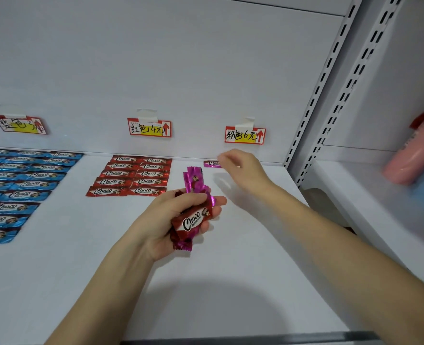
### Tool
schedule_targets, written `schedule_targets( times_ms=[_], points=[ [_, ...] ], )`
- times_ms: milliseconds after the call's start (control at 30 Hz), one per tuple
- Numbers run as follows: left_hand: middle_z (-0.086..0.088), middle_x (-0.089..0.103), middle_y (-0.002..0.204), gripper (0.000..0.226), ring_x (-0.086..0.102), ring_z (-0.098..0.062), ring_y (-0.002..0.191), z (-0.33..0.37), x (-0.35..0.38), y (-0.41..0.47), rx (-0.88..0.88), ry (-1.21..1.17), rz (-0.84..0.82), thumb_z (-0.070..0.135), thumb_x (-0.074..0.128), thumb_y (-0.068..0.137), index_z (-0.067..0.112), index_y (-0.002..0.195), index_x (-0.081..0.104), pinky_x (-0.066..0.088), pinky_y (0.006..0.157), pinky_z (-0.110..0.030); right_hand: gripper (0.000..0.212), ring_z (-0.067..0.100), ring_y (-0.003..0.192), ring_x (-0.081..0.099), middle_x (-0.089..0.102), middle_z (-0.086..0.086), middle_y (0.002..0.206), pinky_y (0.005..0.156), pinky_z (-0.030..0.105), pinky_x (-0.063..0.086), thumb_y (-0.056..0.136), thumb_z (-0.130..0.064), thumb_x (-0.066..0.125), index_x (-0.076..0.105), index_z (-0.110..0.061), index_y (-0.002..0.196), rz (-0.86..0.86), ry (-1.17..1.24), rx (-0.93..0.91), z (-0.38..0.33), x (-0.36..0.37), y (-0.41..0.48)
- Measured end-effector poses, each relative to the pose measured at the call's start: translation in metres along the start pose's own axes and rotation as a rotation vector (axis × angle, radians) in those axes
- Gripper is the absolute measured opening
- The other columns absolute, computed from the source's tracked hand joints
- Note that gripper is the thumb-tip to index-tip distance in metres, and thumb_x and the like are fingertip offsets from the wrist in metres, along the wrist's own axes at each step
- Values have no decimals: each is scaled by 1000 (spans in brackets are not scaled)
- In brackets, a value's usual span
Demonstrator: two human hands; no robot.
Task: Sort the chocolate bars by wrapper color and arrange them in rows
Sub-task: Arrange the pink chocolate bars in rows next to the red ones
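Well over halfway, judging by the shelf (230, 270): blue bars (24, 180) laid in rows at far left under their tag, red bars (133, 175) in two neat columns under the middle tag, and only one pink bar (212, 163) set down at the back under the pink tag (245, 135). Still to place: the bunch of pink and red bars (193, 210), clamped in the left hand (178, 220) above the shelf's middle, thumb across the top wrapper. Right hand (243, 168) stretched forward to the back of the shelf, just beside the lone pink bar, fingers loosely spread and blurred, apparently holding nothing, though hard to say for sure
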State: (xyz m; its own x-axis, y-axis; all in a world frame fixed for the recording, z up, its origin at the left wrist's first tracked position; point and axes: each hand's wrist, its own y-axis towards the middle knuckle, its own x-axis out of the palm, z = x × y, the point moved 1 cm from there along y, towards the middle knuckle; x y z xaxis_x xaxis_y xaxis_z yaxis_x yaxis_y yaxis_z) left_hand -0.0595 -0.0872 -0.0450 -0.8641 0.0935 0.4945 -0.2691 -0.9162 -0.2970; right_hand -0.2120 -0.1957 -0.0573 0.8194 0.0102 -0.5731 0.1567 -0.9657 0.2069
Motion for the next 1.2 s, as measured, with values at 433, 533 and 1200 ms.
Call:
schedule_targets(
  times_ms=[433,533,1200],
  points=[
    [-18,72,87,21,71,-18,70,-15,20,-45,61,-78,-90,11,58,76,-1,93,63,54,48,-21,5,3,66,60,67,-7,73,61,16,44,85,-18,64,66,-22,85,-158,242,-79,-69,-22,-87],
    [-14,73,88,13,72,-17,76,-21,23,-47,245,-261,122,8,55,87,1,95,62,57,57,-23,13,-1,75,59,64,-8,80,71,15,44,83,-27,66,63,-21,93,39,185,-74,-65,-20,-103],
    [3,74,81,9,71,-13,78,-29,9,-65,575,-53,373,11,58,90,15,95,64,58,65,-26,3,4,54,57,67,1,67,52,18,45,83,-14,65,62,-14,81,-84,326,61,-71,2,-146]
  ],
)
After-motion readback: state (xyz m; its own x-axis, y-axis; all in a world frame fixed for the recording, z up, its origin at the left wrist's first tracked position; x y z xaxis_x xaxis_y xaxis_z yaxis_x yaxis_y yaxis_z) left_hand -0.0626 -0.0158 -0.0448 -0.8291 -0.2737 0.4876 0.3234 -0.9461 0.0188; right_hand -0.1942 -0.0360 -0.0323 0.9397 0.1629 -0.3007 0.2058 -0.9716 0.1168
